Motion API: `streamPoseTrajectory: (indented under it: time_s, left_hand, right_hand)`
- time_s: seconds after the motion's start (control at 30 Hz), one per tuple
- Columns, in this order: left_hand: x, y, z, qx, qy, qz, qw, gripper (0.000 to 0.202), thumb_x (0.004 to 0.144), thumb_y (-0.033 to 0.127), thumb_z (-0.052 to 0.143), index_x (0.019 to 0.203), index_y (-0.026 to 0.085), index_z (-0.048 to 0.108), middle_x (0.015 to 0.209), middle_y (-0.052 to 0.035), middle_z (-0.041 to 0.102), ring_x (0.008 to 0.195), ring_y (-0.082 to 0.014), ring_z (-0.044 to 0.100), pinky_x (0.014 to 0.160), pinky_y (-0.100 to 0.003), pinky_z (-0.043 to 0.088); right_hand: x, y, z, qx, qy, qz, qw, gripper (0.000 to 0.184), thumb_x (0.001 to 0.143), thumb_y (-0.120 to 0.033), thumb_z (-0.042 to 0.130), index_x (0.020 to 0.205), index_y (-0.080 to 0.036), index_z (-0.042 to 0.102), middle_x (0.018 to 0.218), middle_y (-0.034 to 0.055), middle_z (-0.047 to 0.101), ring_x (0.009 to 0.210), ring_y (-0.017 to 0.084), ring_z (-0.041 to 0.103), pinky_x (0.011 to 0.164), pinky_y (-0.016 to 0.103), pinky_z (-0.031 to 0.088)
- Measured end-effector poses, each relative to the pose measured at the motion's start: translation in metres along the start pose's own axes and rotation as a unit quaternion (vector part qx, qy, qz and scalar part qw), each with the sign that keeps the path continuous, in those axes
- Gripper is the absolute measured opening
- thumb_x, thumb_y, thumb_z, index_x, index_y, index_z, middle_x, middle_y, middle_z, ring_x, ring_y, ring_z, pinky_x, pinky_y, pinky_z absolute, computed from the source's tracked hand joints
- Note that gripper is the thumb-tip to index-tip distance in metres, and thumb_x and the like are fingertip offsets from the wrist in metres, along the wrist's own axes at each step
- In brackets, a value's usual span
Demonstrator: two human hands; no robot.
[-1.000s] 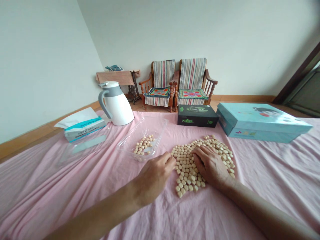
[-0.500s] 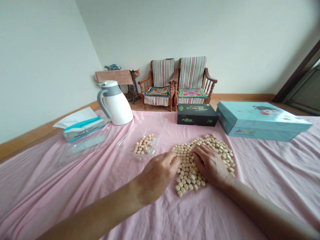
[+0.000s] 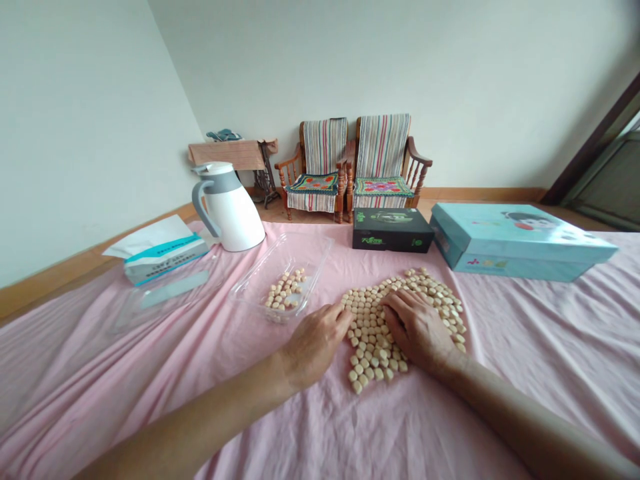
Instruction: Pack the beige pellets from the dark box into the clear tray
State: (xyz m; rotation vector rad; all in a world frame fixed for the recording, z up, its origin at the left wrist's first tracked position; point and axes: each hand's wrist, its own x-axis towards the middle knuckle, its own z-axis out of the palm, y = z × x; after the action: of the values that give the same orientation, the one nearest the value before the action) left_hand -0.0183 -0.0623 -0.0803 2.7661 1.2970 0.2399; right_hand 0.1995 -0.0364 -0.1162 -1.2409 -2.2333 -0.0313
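Observation:
My left hand [image 3: 316, 347] rests on the pink sheet with its fingertips against the left edge of a wide, one-layer spread of small cream-coloured pellets [image 3: 370, 340]. My right hand [image 3: 415, 330] lies on the spread, its fingers apart and pressing on the pieces, which hide beneath the palm. Neither hand visibly holds a piece. To the left of my left hand is a clear plastic tray [image 3: 311, 267] holding a small heap of the same pellets [image 3: 285, 291].
A pink sheet [image 3: 150, 373] covers the surface. Along its far side stand a white thermal jug [image 3: 233, 213], a tissue box [image 3: 165, 263], a black box [image 3: 393, 230] and a teal box [image 3: 520, 243]. Beyond stand wooden armchairs [image 3: 350, 170].
My left hand has drawn slightly left from the spread since half a second ago. My right hand stays on the pellets, and the view has shifted slightly.

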Motion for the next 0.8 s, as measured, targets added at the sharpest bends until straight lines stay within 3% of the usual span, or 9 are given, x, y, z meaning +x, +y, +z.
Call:
streamPoseTrajectory:
  time_s: [0.1, 0.17, 0.3, 0.43, 0.53, 0.63, 0.73, 0.8]
  left_hand:
    - [-0.009, 0.006, -0.013, 0.003, 0.036, 0.042, 0.998, 0.017, 0.088, 0.005, 0.043, 0.095, 0.017, 0.052, 0.095, -0.0039, 0.058, 0.085, -0.0158, 0.058, 0.077, -0.030, 0.051]
    - [-0.015, 0.006, -0.030, 0.016, 0.110, 0.052, 0.992, 0.016, 0.091, 0.009, 0.042, 0.098, 0.017, 0.053, 0.095, -0.0041, 0.059, 0.086, -0.0155, 0.059, 0.080, -0.029, 0.050]
    - [-0.020, -0.011, -0.068, 0.096, 0.284, 0.008, 0.954, 0.014, 0.092, 0.014, 0.044, 0.098, 0.017, 0.056, 0.094, -0.0054, 0.062, 0.090, -0.0174, 0.059, 0.084, -0.033, 0.049]
    - [-0.019, -0.024, -0.084, 0.146, 0.333, -0.039, 0.931, 0.012, 0.091, 0.017, 0.049, 0.101, 0.016, 0.056, 0.101, -0.0072, 0.062, 0.095, -0.0208, 0.057, 0.087, -0.038, 0.046]
    - [-0.021, -0.015, -0.072, 0.077, 0.294, 0.010, 0.953, 0.012, 0.092, 0.018, 0.047, 0.097, 0.017, 0.058, 0.095, -0.0057, 0.063, 0.091, -0.0181, 0.058, 0.084, -0.034, 0.047]
    - [-0.024, 0.001, -0.048, -0.029, 0.167, 0.058, 0.984, 0.015, 0.094, 0.019, 0.045, 0.087, 0.017, 0.058, 0.083, -0.0023, 0.061, 0.080, -0.0140, 0.058, 0.076, -0.027, 0.046]
    - [-0.026, 0.013, -0.028, -0.099, 0.035, 0.044, 0.994, 0.007, 0.087, 0.023, 0.059, 0.086, 0.017, 0.056, 0.085, -0.0015, 0.060, 0.079, -0.0142, 0.058, 0.071, -0.025, 0.045]
    - [-0.026, 0.017, -0.021, -0.127, -0.022, 0.024, 0.991, 0.016, 0.080, 0.025, 0.068, 0.086, 0.017, 0.056, 0.087, -0.0012, 0.060, 0.081, -0.0152, 0.058, 0.071, -0.025, 0.045]
  right_hand:
    - [0.000, 0.000, 0.000, 0.000, 0.003, -0.001, 1.000, 0.019, 0.092, -0.020, 0.041, 0.085, -0.019, 0.059, 0.081, 0.0055, 0.059, 0.081, 0.019, 0.052, 0.078, 0.033, 0.037]
    - [0.000, 0.001, 0.000, 0.000, 0.010, -0.005, 1.000, 0.019, 0.092, -0.020, 0.041, 0.085, -0.019, 0.059, 0.081, 0.0055, 0.060, 0.080, 0.019, 0.052, 0.078, 0.033, 0.037]
    - [0.000, 0.000, 0.000, 0.000, 0.016, -0.010, 1.000, 0.019, 0.092, -0.020, 0.041, 0.085, -0.019, 0.059, 0.081, 0.0056, 0.059, 0.080, 0.019, 0.052, 0.077, 0.033, 0.037]
    - [0.000, 0.000, 0.000, -0.003, 0.013, -0.007, 1.000, 0.020, 0.093, -0.020, 0.041, 0.086, -0.019, 0.059, 0.081, 0.0057, 0.059, 0.081, 0.019, 0.052, 0.078, 0.033, 0.038]
    - [0.000, 0.001, 0.000, -0.005, 0.013, -0.010, 1.000, 0.019, 0.092, -0.020, 0.042, 0.086, -0.019, 0.060, 0.081, 0.0057, 0.059, 0.081, 0.019, 0.052, 0.078, 0.033, 0.038]
    - [0.000, 0.002, 0.000, -0.009, 0.013, -0.014, 1.000, 0.019, 0.092, -0.020, 0.042, 0.086, -0.019, 0.060, 0.081, 0.0058, 0.059, 0.081, 0.019, 0.052, 0.077, 0.033, 0.038]
    - [0.000, 0.002, 0.000, -0.014, 0.009, -0.009, 1.000, 0.019, 0.092, -0.020, 0.042, 0.085, -0.019, 0.059, 0.080, 0.0057, 0.059, 0.080, 0.019, 0.052, 0.077, 0.033, 0.038]
    - [0.000, 0.001, 0.000, -0.013, 0.009, -0.006, 1.000, 0.019, 0.092, -0.020, 0.041, 0.085, -0.019, 0.059, 0.080, 0.0055, 0.059, 0.080, 0.019, 0.052, 0.077, 0.033, 0.038]
